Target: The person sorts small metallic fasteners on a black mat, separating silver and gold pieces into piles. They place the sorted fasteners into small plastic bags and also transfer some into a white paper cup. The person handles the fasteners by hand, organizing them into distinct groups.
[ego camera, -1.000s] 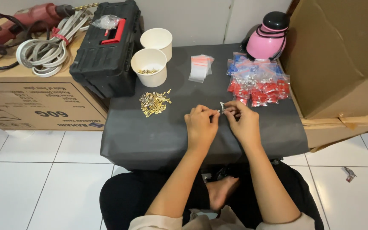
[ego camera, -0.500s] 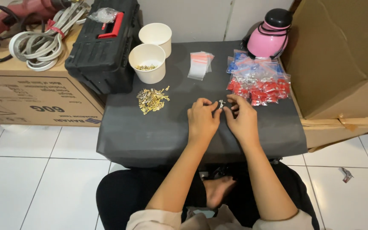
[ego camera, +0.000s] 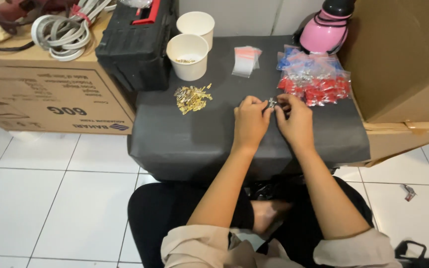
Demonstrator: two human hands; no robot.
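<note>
So the work surface is a dark grey covered table (ego camera: 184,144), and it's pretty hemmed in. A black toolbox (ego camera: 137,42) overhangs the corner at 10 o'clock, two white paper cups (ego camera: 188,55) sit at about 11, a pink jug-looking thing (ego camera: 326,30) is at 1 o'clock, and a big cardboard sheet (ego camera: 403,54) walls off the whole 3 o'clock side. Most of the open room is the bare cloth toward 7 and 8 o'clock, between the hands and the near edge.

Both hands meet near the middle of the table. The left hand (ego camera: 250,121) and right hand (ego camera: 296,121) are each pinched shut on the same small metal piece (ego camera: 272,103), held right between the fingertips, at 12 o'clock from the knuckles. Too tiny to say exactly what it is.

A pile of gold-coloured bits (ego camera: 192,98) lies at 9 o'clock from the left hand, well apart. The bags of red and blue parts (ego camera: 319,82) are just beside the right hand at 1 o'clock, and a small clear bag (ego camera: 247,60) sits at 12.
</note>
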